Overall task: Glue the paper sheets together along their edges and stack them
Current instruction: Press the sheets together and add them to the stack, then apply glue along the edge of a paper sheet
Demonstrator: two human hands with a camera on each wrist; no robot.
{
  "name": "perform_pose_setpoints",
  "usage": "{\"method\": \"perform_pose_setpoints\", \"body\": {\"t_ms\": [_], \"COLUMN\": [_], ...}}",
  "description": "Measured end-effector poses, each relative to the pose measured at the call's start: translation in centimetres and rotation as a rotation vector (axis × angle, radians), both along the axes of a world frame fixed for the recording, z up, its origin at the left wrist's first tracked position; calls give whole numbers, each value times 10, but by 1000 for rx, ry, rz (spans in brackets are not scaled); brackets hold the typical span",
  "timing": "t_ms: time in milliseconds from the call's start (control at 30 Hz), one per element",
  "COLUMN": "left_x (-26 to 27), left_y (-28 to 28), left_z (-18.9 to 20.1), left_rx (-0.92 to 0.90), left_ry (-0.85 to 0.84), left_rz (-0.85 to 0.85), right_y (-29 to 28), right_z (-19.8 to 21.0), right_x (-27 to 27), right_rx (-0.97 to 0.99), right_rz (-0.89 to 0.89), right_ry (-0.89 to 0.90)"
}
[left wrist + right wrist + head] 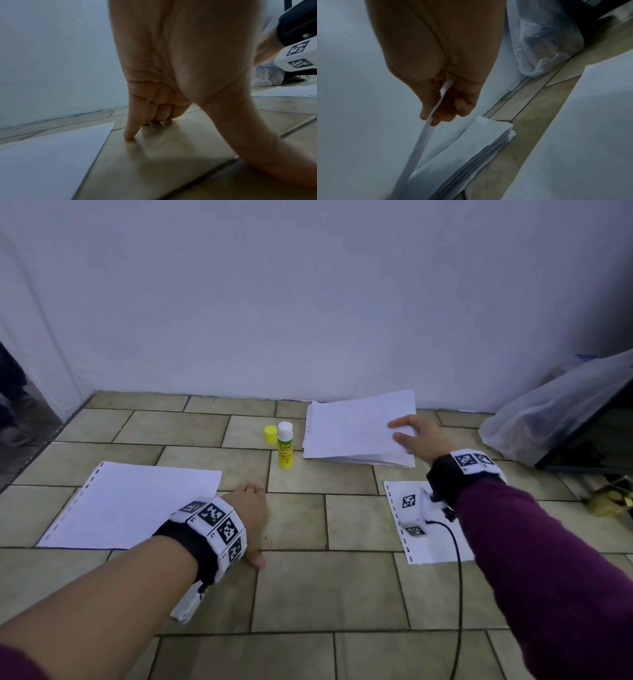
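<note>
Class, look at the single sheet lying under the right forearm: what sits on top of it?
On the sheet rest a small white box with black-and-white square markers and a black cable. The forearm hides the sheet's right part.

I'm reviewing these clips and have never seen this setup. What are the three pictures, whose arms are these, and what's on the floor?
No machine here: a person works with bare hands, wearing marker bands. One camera sits on the head; one on each wrist looks along the fingers. The left hand rests on the tiled floor beside a single sheet, holding nothing. The right hand pinches the top sheet off the paper pile. An uncapped glue stick stands next to its yellow cap. Another sheet lies under the right wrist.
</note>
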State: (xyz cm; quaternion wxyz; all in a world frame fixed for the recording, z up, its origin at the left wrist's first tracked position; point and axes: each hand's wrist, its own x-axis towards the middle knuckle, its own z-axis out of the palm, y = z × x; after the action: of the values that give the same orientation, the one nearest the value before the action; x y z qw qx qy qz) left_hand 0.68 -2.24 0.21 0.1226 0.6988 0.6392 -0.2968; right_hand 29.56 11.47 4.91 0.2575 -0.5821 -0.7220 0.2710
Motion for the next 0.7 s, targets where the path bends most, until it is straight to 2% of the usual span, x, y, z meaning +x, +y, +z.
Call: {"method": "perform_pose_setpoints", "body": {"t_ms": [133, 267, 467, 633, 700], "left_x": [-1, -4, -3, -4, -3], "left_y": [1, 2, 3, 1, -2], "left_z": [-6, -11, -10, -5, -3], "left_rx": [21, -6, -39, -44, -31], "left_ry": [6, -6, -22, -39, -45], "left_rz": [6, 23, 47, 46, 49], "right_y": [21, 29, 31, 30, 28], "right_z": [-15, -25, -32, -26, -16], "right_x": [-14, -22, -28, -39, -40], "right_rx": [-10, -59, -139, -184, -149], "right_rz": [-30, -137, -174, -110, -98], "right_ry": [-234, -298, -556, -831, -872]}}
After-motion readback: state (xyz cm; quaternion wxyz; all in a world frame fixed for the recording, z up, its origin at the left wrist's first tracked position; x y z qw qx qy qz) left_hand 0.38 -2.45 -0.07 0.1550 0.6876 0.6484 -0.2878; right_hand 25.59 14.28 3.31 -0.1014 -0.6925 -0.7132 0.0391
